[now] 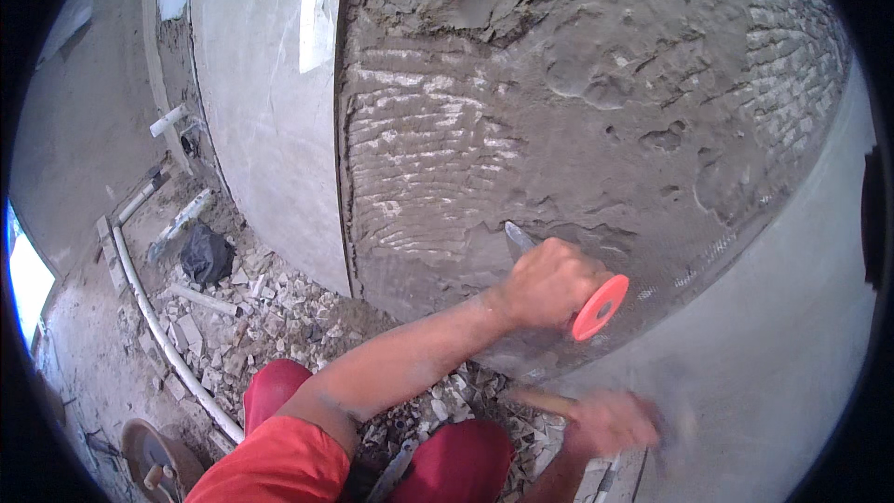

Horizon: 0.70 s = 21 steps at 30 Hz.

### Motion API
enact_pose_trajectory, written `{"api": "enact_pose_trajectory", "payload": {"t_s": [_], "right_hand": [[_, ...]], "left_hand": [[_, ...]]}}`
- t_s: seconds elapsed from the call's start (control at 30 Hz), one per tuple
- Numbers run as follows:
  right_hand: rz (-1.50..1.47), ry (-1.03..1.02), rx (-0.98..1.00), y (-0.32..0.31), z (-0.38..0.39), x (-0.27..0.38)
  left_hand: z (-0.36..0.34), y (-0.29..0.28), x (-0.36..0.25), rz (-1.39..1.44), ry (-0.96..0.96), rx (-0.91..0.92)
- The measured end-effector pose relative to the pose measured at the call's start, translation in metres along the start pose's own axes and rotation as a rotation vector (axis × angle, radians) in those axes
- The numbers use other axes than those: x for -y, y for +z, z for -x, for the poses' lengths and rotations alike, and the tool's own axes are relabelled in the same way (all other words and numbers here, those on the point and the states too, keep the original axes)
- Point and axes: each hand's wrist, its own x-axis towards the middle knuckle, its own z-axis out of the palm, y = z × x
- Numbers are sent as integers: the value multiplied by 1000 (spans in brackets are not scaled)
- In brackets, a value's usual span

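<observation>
Left grip [556, 284] is wrapping the chisel [520, 240], tip pointing at the rough wall [438, 130]; blurred right grip [612, 423] is clasping a wooden-handled tool [542, 400]. Chiselling, apparently, the next blow needing steady aim!

Grey-tipped chisel [519, 237] with round orange guard [601, 307], slanted up-left, wooden-handled tool [543, 401] below (far end blurred).
</observation>
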Motion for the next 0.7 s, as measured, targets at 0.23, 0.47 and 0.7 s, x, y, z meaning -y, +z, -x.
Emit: {"api": "enact_pose_trajectory", "payload": {"t_s": [0.23,0.47,0.7], "right_hand": [[-275,186,-79,29,-11,74],[393,344,105,53,-7,43],[-505,-87,15,47,-13,86]], "left_hand": [[9,0,7,-46,-24,-15],[6,-2,8,1,-42,11],[15,-9,9,4,13,-49]]}}
